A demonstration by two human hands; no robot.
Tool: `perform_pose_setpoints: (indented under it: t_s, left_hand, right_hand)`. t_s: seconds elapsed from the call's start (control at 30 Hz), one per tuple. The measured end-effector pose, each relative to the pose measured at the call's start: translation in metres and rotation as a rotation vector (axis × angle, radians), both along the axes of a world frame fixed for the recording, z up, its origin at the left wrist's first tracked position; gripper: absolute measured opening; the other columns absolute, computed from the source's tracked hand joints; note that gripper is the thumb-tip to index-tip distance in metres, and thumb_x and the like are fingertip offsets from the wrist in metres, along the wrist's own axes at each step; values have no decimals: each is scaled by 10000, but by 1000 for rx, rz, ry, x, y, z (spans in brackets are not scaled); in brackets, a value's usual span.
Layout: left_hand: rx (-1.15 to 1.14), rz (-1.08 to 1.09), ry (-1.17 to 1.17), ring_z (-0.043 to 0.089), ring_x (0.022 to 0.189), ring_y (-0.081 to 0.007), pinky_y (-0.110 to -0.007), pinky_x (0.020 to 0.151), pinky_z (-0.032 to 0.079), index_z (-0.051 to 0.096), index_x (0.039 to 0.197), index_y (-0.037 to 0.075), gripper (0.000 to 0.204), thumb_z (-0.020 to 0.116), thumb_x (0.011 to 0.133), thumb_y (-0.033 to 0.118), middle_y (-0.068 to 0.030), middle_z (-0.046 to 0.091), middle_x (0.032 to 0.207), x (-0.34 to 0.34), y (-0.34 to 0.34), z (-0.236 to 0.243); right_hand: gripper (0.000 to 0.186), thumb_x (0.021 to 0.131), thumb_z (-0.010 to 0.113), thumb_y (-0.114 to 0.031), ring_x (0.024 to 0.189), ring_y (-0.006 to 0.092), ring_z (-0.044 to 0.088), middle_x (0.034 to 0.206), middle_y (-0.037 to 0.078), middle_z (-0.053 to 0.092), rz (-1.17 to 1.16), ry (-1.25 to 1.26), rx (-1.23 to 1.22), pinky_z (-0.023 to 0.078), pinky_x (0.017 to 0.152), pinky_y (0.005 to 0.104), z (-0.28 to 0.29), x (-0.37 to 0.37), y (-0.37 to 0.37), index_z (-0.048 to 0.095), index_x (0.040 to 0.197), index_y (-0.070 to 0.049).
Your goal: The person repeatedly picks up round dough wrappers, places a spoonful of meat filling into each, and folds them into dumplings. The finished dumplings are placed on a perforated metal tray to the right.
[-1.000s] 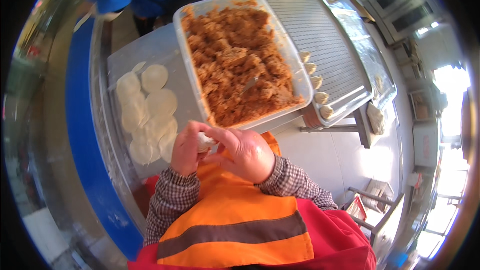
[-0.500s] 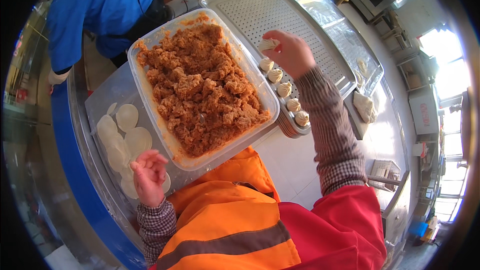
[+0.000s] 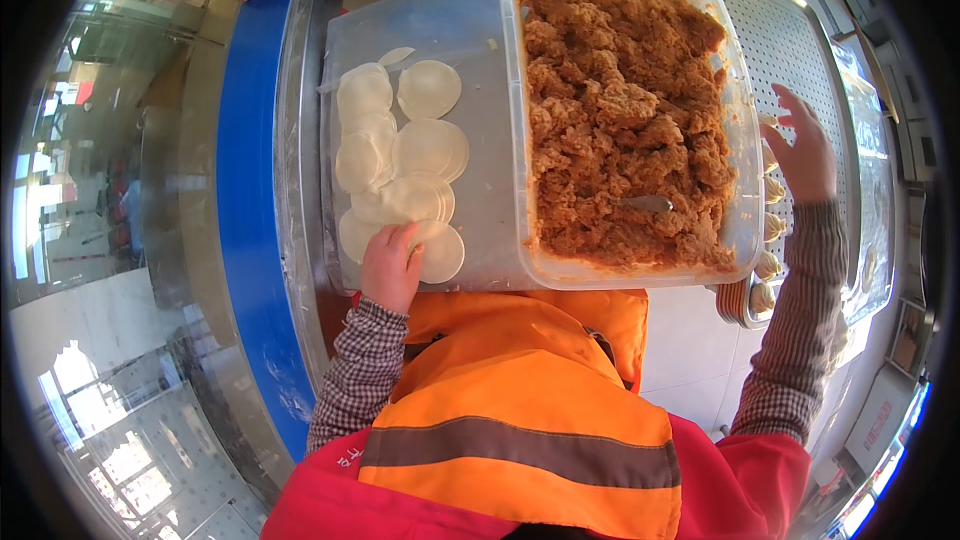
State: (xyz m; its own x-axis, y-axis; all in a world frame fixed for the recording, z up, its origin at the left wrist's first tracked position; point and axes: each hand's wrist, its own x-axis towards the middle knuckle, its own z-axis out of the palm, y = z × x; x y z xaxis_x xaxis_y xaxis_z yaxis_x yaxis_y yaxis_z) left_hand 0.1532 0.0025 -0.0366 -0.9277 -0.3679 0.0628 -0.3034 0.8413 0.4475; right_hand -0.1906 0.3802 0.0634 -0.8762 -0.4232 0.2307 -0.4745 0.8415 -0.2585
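Left hand point(image 3: 392, 265) at the near edge of the tabletop point(image 3: 485, 155): thumb and fingers slightly apart, touching the nearest round dough wrapper point(image 3: 443, 252); cannot tell if gripped. Remaining wrappers point(image 3: 428, 145) overlap along the left edge. Plastic tub point(image 3: 620, 278) of minced filling point(image 3: 620, 120) at right edge, metal utensil point(image 3: 650, 203) partly buried. Right hand point(image 3: 805, 150): fingers spread, no hold seen, beside pleated dumplings point(image 3: 774, 227) lining the perforated tray's point(image 3: 790, 40) left edge.

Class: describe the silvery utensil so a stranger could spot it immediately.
Find the big translucent tub right of the dough rounds. Below the middle of its orange-brown filling sits the silvery utensil, partly buried: smooth, shiny, unlike its lumpy surroundings.
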Motion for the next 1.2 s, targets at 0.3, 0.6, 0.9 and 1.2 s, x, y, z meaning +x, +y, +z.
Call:
perform_pose_setpoints:
  t_s: [0.3, 0.6, 0.9, 1.2]
  left_hand:
    - [-110, -172, 9, 539, 862, -348, -427, 771, 457, 572, 902, 27, 215, 622, 693, 9, -141, 577, 905, -28, -9, -7]
    - [70, -185, -63, 547, 850, -364, -432, 746, 459, 525, 829, 41, 195, 613, 661, -9, -160, 577, 925, 13, -10, 10]
    - [1934, 392, 170, 556, 1125, -287, -418, 973, 463, 460, 1238, -28, 403, 445, 879, 154, -145, 572, 1199, 21, 0, 5]
    - [2273, 454, 215, 547, 1168, -289, -447, 981, 472, 437, 1297, 5, 394, 478, 950, 187, -141, 550, 1273, 6, 28, 29]
  right_hand:
    - [460, 722, 716, 3, 763, 133, 601, 873, 53, 627, 422, -469, -337, 512, 686, 251, 39, 129, -72, 611, 1170, -19]
    - [75, 848, 627, -68, 716, 259, 662, 779, 115, 668, 264, -95, -322, 531, 615, 352, 43, 160, -91, 658, 891, -15]
    - [49, 817, 639, -34, 715, 334, 642, 768, 155, 652, 460, -182, -419, 521, 619, 386, 13, 171, -98, 650, 851, 1]
    - [80, 838, 634, -75, 645, 317, 633, 736, 159, 643, 292, -515, -369, 509, 574, 360, 13, 175, -83, 643, 851, 4]
